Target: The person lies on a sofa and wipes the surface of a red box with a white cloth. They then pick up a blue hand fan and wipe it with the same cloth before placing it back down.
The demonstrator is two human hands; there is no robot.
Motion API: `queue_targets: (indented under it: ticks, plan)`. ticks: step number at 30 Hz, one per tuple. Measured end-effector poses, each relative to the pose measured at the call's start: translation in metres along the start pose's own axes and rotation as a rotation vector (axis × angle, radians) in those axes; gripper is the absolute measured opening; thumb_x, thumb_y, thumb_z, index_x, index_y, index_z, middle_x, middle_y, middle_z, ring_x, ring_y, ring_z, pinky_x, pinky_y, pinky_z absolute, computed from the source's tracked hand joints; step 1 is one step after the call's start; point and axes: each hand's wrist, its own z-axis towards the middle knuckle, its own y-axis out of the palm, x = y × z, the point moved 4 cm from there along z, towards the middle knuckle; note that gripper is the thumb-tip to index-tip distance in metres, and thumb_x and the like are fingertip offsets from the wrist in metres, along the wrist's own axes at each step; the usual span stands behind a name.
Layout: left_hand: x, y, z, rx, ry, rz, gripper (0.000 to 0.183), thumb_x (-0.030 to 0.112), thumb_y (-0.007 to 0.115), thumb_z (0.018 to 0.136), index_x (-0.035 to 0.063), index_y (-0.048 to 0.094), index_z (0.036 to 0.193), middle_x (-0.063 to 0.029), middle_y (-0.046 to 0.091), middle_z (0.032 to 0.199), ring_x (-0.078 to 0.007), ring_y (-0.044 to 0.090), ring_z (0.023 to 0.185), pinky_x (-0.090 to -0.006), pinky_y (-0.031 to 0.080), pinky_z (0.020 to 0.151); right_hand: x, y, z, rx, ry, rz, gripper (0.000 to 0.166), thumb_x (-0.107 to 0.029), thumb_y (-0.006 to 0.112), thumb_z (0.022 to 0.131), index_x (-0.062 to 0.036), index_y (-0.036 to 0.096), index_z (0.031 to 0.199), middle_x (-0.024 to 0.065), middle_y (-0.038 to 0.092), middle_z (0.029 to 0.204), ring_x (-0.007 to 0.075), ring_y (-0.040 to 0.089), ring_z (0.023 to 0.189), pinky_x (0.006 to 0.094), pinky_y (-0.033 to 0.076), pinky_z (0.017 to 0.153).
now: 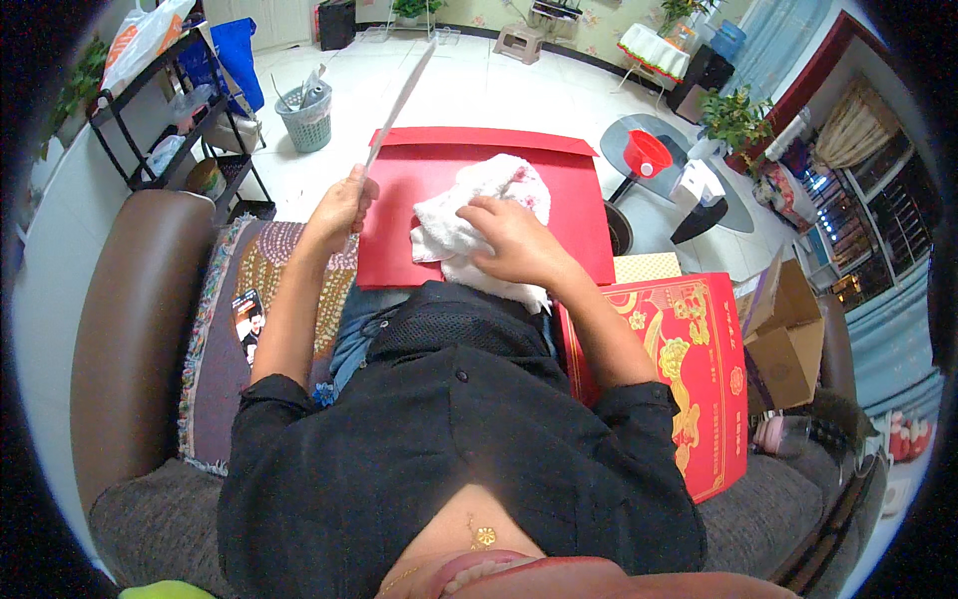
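Note:
My left hand [343, 210] is closed around the lower end of a long, thin, flat pale piece [403, 96]. It stands nearly upright, seen edge-on, so I cannot tell exactly what it is. My right hand [520, 243] lies over a crumpled white terry towel [479, 183] with pink-red marks, its thumb and fingers apart. Under the towel, across my lap, is a plain red panel [580, 210] with a folded flap [486, 139] along its far edge. It looks like part of a cardboard gift box.
A red gift box piece with gold print [703, 359] leans at my right, beside an open cardboard carton [786, 337]. On the sofa cover at my left lies a phone [249, 322]. A waste basket [307, 127], wheeled rack [172, 142] and glass table [629, 135] stand beyond.

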Motion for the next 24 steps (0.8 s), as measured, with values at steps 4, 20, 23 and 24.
queue_targets:
  ticks: [4, 20, 23, 24]
  plan:
    - [-0.026, 0.014, 0.002, -0.057, -0.11, 0.013, 0.05, 0.051, 0.034, 0.095, 0.0091, 0.055, 0.078, 0.0051, 0.037, 0.057, -0.0073, 0.03, 0.045, -0.0237, 0.025, 0.04, -0.066, -0.063, 0.021, 0.164, -0.229, 0.178, 0.041, -0.005, 0.063, 0.066, -0.0012, 0.055, 0.106, 0.0168, 0.059, 0.1, 0.0363, 0.058, 0.088, 0.0423, 0.048, 0.075]
    - [-0.091, 0.015, 0.03, -0.056, -0.233, -0.015, 0.039, 0.043, 0.038, 0.096, 0.0091, 0.058, 0.094, 0.006, 0.041, 0.061, -0.006, 0.03, 0.045, -0.0232, 0.022, 0.039, -0.166, -0.13, 0.004, -0.291, -0.712, 0.944, 0.042, -0.008, 0.063, 0.074, -0.0085, 0.057, 0.115, 0.0112, 0.059, 0.113, 0.0316, 0.058, 0.101, 0.0396, 0.046, 0.086]
    - [-0.063, 0.041, 0.009, -0.072, -0.247, 0.067, 0.038, 0.042, 0.038, 0.096, 0.0098, 0.059, 0.095, 0.0068, 0.041, 0.061, -0.0051, 0.03, 0.045, -0.0229, 0.021, 0.039, -0.159, -0.122, -0.001, -0.339, -0.666, 0.98, 0.039, -0.009, 0.062, 0.075, -0.0095, 0.057, 0.114, 0.0102, 0.059, 0.114, 0.0319, 0.058, 0.1, 0.0397, 0.047, 0.085]
    - [-0.063, 0.039, 0.008, -0.057, -0.203, 0.059, 0.037, 0.042, 0.04, 0.096, 0.0103, 0.059, 0.095, 0.0073, 0.04, 0.06, -0.005, 0.03, 0.045, -0.0237, 0.02, 0.038, -0.156, -0.12, -0.002, -0.344, -0.676, 1.005, 0.039, -0.009, 0.062, 0.076, -0.0098, 0.057, 0.114, 0.0098, 0.059, 0.114, 0.032, 0.059, 0.1, 0.0398, 0.047, 0.085]
